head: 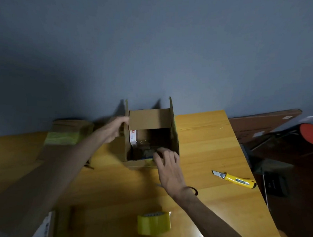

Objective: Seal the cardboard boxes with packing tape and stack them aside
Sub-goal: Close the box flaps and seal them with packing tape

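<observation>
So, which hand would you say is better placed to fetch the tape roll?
Probably the right hand: the tape roll lies nearer its forearm, while the left hand holds the box flap.

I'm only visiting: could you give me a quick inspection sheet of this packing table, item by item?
Surface: wooden table, yellowish, bare around the work.
Job's things: open box, flaps up, items inside; tape roll near the front edge; taped box at far left.
Clutter: yellow utility knife, blade out, to the right of the open box.
Hands: left hand grips the open box's left flap; right hand is at its near rim, grasp unclear.
Cables: nothing seen.
Surroundings: blue-grey wall behind; brown board and red round object at right.
</observation>
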